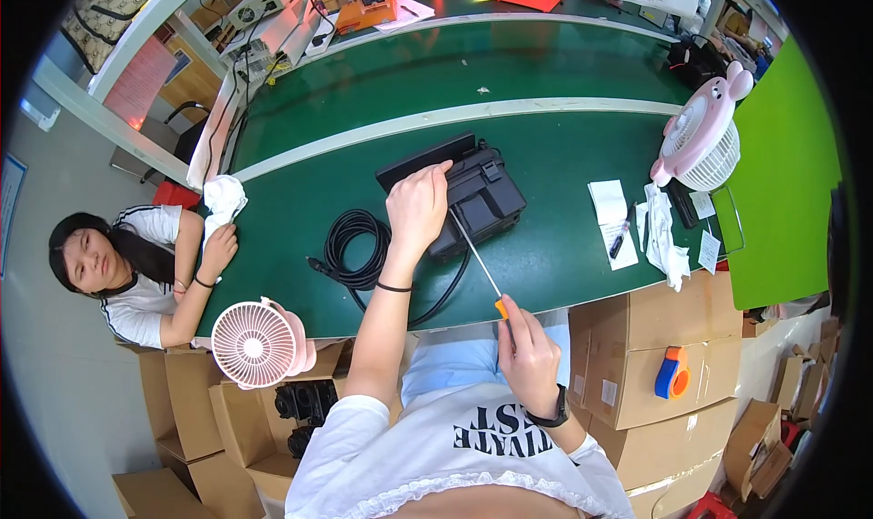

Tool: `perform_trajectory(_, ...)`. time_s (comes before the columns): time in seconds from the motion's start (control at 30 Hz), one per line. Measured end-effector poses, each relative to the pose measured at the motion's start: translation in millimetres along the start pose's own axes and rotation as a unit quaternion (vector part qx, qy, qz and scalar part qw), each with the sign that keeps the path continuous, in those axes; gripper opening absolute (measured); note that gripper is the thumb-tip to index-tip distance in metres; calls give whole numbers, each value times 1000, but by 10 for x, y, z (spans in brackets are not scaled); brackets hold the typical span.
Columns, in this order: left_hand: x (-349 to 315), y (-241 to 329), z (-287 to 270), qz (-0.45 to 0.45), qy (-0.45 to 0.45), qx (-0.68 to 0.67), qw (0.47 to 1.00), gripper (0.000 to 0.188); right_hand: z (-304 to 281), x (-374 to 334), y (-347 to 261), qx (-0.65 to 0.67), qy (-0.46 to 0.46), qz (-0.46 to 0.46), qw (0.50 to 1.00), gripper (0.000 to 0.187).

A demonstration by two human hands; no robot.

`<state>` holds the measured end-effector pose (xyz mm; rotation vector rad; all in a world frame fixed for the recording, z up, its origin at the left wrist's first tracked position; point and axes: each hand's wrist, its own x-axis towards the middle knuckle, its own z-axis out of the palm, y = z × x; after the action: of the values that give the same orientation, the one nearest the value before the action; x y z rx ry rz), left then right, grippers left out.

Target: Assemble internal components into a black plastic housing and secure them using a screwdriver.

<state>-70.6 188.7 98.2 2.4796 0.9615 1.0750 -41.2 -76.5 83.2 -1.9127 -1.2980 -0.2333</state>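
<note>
On the green table lies a black box-shaped device (491, 191) with a flat black panel (426, 161) raised along its far left side. My left hand (418, 205) is closed at the device's left part, next to the panel; its fingertips are partly hidden. In my right hand (530, 355) is a screwdriver (479, 261) with an orange handle, its long thin shaft slanting up and left to the device. The shaft's tip meets the device close to my left hand. A coiled black cable (350, 246) rests left of the device and loops under my left forearm.
A pink fan (253, 344) stands at the near left edge, another pink fan (698, 137) at the right. A notepad (611, 219), a pen (621, 241) and white cloth (667, 237) lie right. A co-worker (150, 264) leans on the left edge. Cardboard boxes (655, 328) stand below.
</note>
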Motion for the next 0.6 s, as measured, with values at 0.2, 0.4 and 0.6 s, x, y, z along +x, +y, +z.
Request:
perform_trajectory(0.2,-36,6,-56,-1,13,18,1000,31,-58,-4,127,316,-160,276,893,47)
perform_trajectory(0.4,-268,28,-204,20,94,28,995,28,-411,47,292,289,-234,198,907,49)
perform_trajectory(0.6,-657,-327,-336,84,175,-36,980,31,-706,-46,434,523,-87,298,794,54)
